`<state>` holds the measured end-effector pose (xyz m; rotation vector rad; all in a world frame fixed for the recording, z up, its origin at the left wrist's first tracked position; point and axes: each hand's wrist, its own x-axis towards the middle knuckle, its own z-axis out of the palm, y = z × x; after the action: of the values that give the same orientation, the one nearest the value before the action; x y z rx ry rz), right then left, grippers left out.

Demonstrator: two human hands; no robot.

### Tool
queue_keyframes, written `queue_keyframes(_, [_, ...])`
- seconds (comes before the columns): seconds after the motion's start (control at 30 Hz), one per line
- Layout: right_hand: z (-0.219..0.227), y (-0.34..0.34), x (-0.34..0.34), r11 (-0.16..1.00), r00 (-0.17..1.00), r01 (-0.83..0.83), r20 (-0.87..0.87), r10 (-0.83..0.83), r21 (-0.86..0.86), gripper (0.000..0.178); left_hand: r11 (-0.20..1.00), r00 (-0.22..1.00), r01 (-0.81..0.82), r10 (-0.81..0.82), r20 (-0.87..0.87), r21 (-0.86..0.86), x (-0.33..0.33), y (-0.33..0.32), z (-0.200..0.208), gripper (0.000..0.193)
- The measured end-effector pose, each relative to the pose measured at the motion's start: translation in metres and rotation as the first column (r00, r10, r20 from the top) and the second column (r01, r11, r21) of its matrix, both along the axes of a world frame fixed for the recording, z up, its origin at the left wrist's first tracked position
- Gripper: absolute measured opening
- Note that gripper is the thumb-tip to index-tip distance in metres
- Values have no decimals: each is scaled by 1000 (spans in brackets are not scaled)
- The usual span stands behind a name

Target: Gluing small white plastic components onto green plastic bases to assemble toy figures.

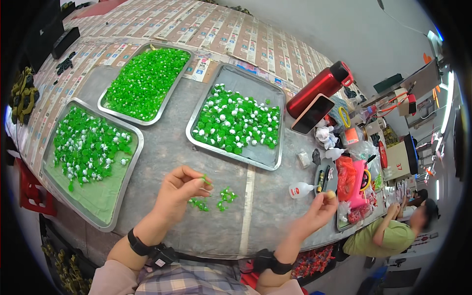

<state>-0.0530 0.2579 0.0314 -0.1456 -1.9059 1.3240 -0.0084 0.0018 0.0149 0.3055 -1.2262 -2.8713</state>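
Observation:
My left hand [179, 192] is closed in a pinch above the table, with a small green plastic piece [205, 180] between thumb and forefinger. Just beyond those fingertips lie a few loose green pieces with white bits [226, 196] on the grey table cover. My right hand [314, 212] is off to the right, fingers pinched together beside a small tray [332, 183] with pens. A yellowish spot shows at its fingertips; whether anything is held there, I cannot make out. Close by, a white squeeze bottle [301, 190] lies on its side.
Metal trays hold green pieces: one at left [129, 196] and one at centre [231, 156] with white eyeball-like balls, one behind [105, 109] mostly green. A red flask [317, 88], a phone [312, 114] and a cluttered pile with a pink item [359, 189] stand right. A person [386, 238] sits beyond.

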Motion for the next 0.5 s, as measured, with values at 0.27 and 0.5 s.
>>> queue_keyframes(0.27, [-39,42,-22,957,747,-285,615,253,-47,43,983,991,131,-135,25,127,2,-3,-5,6])
queue_keyframes(0.5, [27,-28,4,806,813,-439,206,545,-398,40,960,958,227,-251,136,166,3,-1,-4,8])
